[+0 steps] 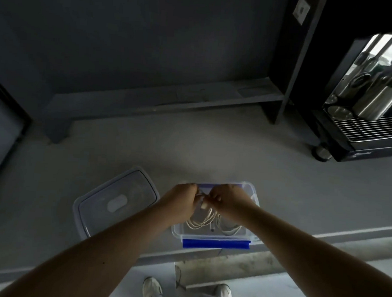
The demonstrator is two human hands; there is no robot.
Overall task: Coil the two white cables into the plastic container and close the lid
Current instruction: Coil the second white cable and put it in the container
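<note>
From the head camera, both forearms reach forward and down from the near corners, converging over the open plastic container (245, 236) on the grey counter (213, 153). The left hand (182, 201) is curled with knuckles up, its grip pinched on a coiled white cable (201, 220) whose loops hang down into the container's left half. The right hand (230, 199) is also curled, fingertips meeting the left's and closed on the same cable's top near a small white plug (which strand each finger presses I cannot tell). A second white cable (229, 227) lies coiled in the container's right half. Blue clips (216, 243) run along the container's near and far rims. The clear lid (101, 207) lies flat on the counter just left of the container, touching nothing else. No writing is legible on either.
</note>
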